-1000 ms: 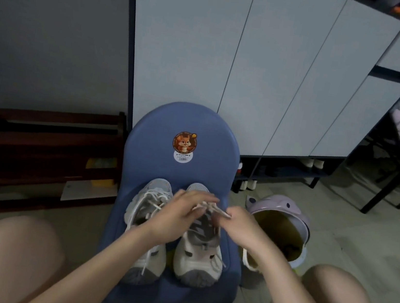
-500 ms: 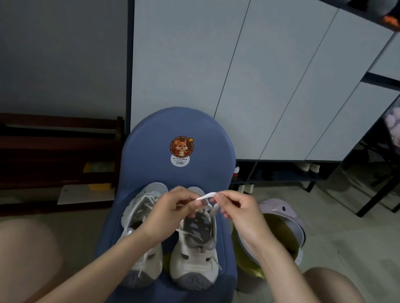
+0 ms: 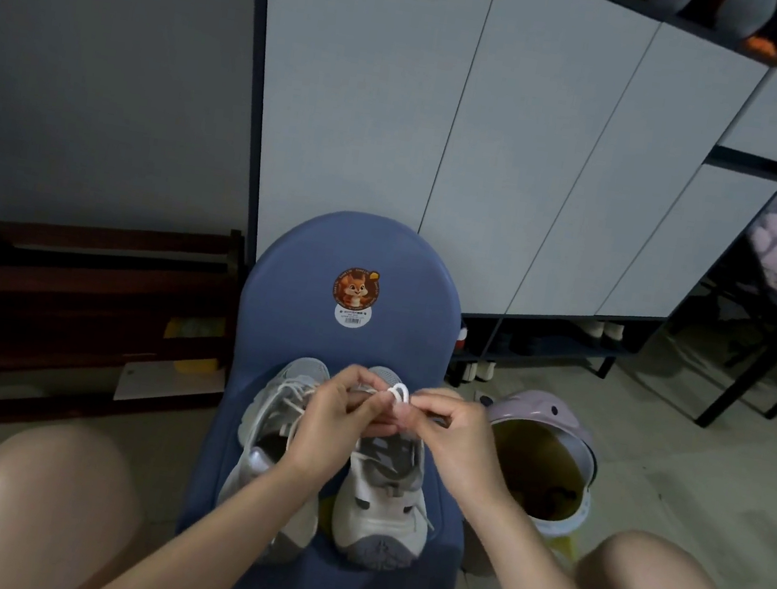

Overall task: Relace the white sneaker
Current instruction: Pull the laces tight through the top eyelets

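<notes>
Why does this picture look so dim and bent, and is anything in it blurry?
Head view: the room is dimly lit, with soft shadows; the wide lens bows the cabinet doors outward. The left hand and right hand look slightly soft around the white lace, while the blue chair stays fairly sharp.

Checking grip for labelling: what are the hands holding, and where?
Both hands pinch the white lace at a small loop above the right sneaker.
</notes>
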